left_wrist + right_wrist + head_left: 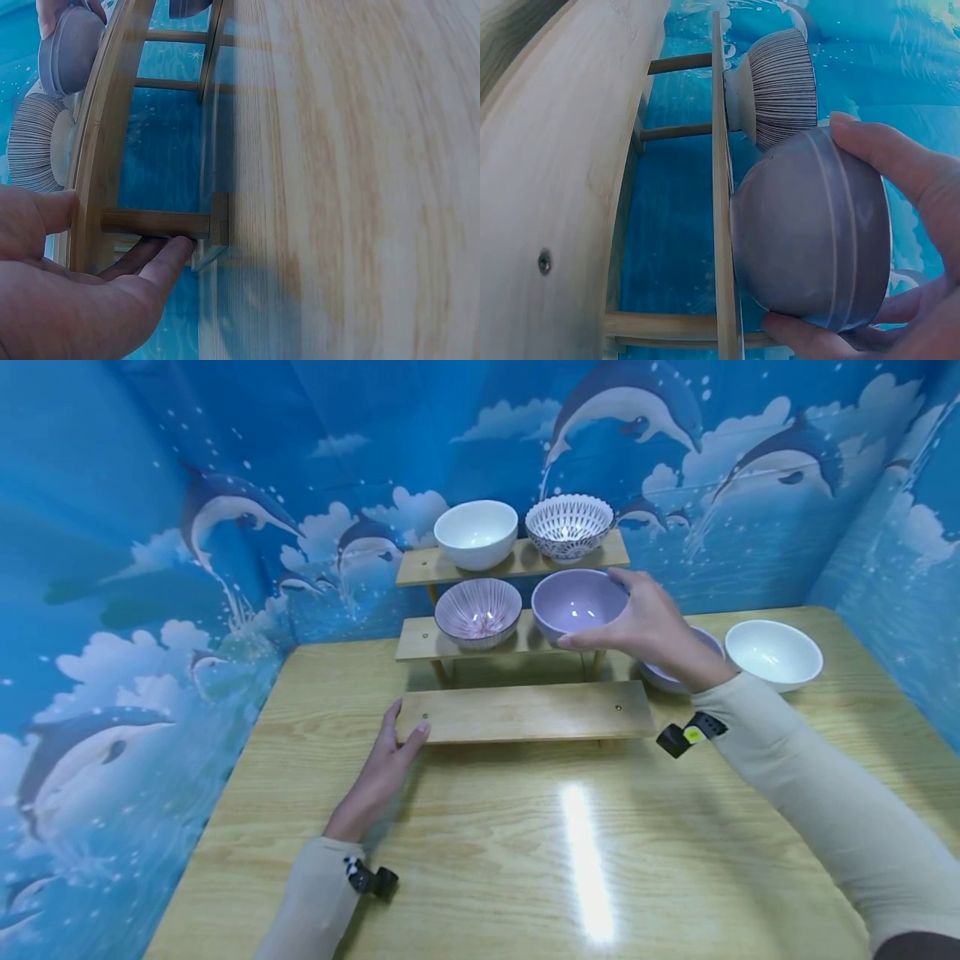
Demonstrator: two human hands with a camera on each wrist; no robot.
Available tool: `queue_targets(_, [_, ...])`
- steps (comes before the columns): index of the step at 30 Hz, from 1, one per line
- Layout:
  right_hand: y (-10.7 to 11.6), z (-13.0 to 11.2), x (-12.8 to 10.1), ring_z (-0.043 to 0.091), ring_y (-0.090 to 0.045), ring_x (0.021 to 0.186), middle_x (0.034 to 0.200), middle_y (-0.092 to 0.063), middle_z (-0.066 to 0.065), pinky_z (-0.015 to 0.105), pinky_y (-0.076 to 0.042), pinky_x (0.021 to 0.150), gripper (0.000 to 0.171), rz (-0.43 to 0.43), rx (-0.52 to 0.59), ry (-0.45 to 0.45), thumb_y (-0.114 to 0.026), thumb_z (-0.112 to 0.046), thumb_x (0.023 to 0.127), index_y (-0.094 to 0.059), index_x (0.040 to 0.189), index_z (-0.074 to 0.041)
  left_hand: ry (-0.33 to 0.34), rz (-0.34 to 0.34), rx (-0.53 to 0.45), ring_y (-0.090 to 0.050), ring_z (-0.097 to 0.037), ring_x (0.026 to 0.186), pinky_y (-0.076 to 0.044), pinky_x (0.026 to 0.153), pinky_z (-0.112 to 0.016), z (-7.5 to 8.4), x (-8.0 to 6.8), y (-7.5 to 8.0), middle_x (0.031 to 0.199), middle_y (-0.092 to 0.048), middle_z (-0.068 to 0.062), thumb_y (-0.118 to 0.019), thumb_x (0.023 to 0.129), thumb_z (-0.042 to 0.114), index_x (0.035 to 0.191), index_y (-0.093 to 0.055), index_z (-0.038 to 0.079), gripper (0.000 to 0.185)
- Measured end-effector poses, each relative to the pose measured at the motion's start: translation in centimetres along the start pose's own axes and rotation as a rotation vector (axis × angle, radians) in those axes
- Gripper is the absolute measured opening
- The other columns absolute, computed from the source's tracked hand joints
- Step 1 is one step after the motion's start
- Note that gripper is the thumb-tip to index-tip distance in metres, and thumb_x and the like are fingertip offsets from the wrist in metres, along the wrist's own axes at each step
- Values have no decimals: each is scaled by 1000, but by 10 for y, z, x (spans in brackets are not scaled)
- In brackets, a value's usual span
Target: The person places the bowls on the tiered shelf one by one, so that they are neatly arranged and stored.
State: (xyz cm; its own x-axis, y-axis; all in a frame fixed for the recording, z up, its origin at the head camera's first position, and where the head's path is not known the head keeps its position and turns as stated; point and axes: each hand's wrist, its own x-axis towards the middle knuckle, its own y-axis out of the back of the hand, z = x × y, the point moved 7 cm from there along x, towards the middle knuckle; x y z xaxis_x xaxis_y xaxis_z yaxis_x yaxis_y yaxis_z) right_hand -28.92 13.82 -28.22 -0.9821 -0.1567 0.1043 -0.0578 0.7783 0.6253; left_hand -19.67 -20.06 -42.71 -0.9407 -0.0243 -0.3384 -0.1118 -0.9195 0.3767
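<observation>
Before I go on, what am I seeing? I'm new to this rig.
No machine here, just a person working bare-handed. The wide picture is taken from the head, the close ones from each wrist. On the wooden table stands a three-step wooden stand. A white bowl and a patterned bowl sit on its top step, a striped bowl on the middle one. The right hand grips a purple bowl at that middle step, while the left hand holds the left end of the lowest step. To the stand's right are a half-hidden bowl and another white bowl.
</observation>
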Motion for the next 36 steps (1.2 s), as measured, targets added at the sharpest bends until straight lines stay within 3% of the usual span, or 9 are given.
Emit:
queue_targets(10, [-2,0,0,31,-48,117,137,-44,14,49,-47,91,120,-51,43,15,-86,-53,57,-25,149,-8,-12,-6,-4,-1,-31,143,-7,113,-55,1,-2,-1,158,1,-6,-45,89,65,150,4,40,82])
queue_targets(18, [27,13,-24,39,-28,136,157,-14,11,62,-37,97,124,-84,-72,-63,-81,-55,63,-8,153,-14,-10,-5,-7,0,-30,144,-6,113,-55,1,-2,-1,158,3,-3,-44,89,65,149,5,40,81])
queue_targets(26, [62,48,-51,49,-25,134,157,-10,14,68,-33,94,117,-47,-118,-132,-80,-50,70,-5,153,-16,1,3,10,-1,-30,144,-6,113,-56,-1,-1,-1,159,3,-4,-44,88,67,149,5,41,82])
queue_targets(36, [90,102,-73,52,-18,134,153,-9,27,71,-30,92,114,36,-134,-192,-79,-42,75,-4,152,-6,2,5,7,-1,-30,144,-7,114,-55,-1,0,-2,159,3,-3,-44,88,66,149,5,40,83])
